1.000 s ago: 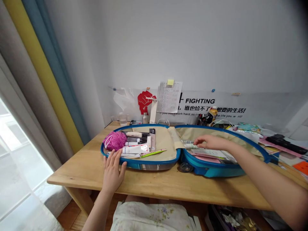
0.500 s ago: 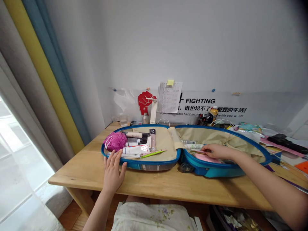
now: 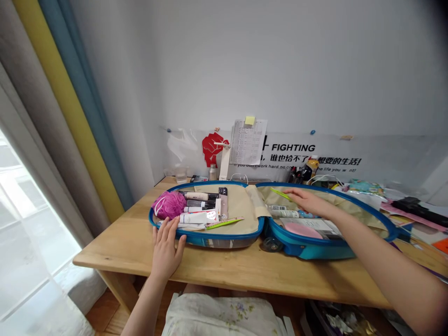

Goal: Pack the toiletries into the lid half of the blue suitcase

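Observation:
An open blue suitcase (image 3: 224, 243) lies on the wooden table, one half on each side of its hinge. My left hand (image 3: 167, 247) rests on the front rim of the left half with its fingers stretched out. Beside it are a pink mesh bath puff (image 3: 170, 204), a white tube (image 3: 198, 217) and a slim green-and-pink item (image 3: 224, 223). Above the right half, my right hand (image 3: 308, 201) pinches a slim bright green item (image 3: 281, 194), its exact kind unclear. Below that hand are a pink rounded object (image 3: 303, 230) and a white bottle (image 3: 285, 213).
Behind the suitcase stand a small metallic bottle (image 3: 212, 172), a white lamp (image 3: 224, 163) and a dark bottle with an orange label (image 3: 311, 168). Papers and a black object (image 3: 420, 210) crowd the table's right end. A bin (image 3: 336, 319) sits below the front edge.
My right hand has lifted from the near side of the right half, up and back, with the slim green item now clearly showing. My left hand stays on the rim.

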`<control>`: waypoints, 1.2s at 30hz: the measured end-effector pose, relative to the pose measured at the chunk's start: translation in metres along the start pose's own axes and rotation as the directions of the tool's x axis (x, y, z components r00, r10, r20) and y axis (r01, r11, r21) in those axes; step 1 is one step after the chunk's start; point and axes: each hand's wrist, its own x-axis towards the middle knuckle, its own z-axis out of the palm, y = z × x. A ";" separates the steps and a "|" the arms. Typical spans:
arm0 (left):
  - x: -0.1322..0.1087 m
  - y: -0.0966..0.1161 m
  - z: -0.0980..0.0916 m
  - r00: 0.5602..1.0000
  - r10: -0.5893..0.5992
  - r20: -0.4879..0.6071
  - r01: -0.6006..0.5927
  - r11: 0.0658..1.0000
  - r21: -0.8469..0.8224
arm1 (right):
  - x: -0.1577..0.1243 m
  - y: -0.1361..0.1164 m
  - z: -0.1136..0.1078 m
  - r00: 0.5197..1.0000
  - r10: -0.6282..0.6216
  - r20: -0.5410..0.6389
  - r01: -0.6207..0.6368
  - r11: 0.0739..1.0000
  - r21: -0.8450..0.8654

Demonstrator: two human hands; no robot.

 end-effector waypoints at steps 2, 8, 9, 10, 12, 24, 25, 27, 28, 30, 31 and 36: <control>0.000 0.000 0.000 1.000 0.005 -0.003 -0.005 1.000 0.002 | -0.003 -0.029 0.005 0.986 -0.166 0.012 0.166 0.986 -0.003; 0.000 0.000 -0.002 1.000 -0.008 0.016 0.008 1.000 0.004 | -0.011 -0.099 0.040 0.813 -0.520 0.260 0.550 0.834 -0.049; 0.000 0.000 -0.002 1.000 -0.009 0.019 0.008 1.000 0.001 | -0.011 -0.105 0.048 0.786 -0.540 0.301 0.576 0.816 -0.041; 0.000 0.001 -0.002 1.000 -0.008 0.020 0.008 1.000 -0.001 | -0.010 -0.110 0.057 0.766 -0.549 0.334 0.592 0.805 -0.034; 0.001 0.001 -0.002 1.000 -0.011 0.016 0.011 1.000 -0.003 | -0.008 -0.117 0.074 0.743 -0.550 0.382 0.607 0.794 -0.039; 0.000 0.001 -0.002 1.000 -0.003 0.006 0.003 1.000 0.002 | 0.005 -0.126 0.120 0.625 -0.662 0.413 0.766 0.623 -0.162; 0.000 0.001 -0.002 1.000 -0.001 0.006 0.001 1.000 0.003 | 0.006 -0.126 0.122 0.623 -0.665 0.412 0.774 0.602 -0.196; 0.000 0.000 -0.001 1.000 0.001 0.009 -0.001 1.000 0.005 | 0.009 -0.125 0.126 0.619 -0.674 0.403 0.783 0.567 -0.254; 0.000 0.000 -0.001 1.000 0.000 0.010 0.000 1.000 0.004 | 0.010 -0.125 0.127 0.613 -0.681 0.400 0.789 0.554 -0.265; 0.000 0.000 -0.001 1.000 -0.004 0.009 0.004 1.000 0.002 | 0.011 -0.124 0.129 0.600 -0.695 0.398 0.799 0.542 -0.258; 0.000 0.000 -0.001 1.000 -0.007 0.008 0.007 1.000 0.001 | 0.012 -0.123 0.129 0.594 -0.699 0.398 0.803 0.541 -0.249; 0.000 0.000 -0.002 1.000 -0.003 0.007 0.003 1.000 -0.004 | 0.012 -0.121 0.130 0.586 -0.690 0.424 0.805 0.557 -0.206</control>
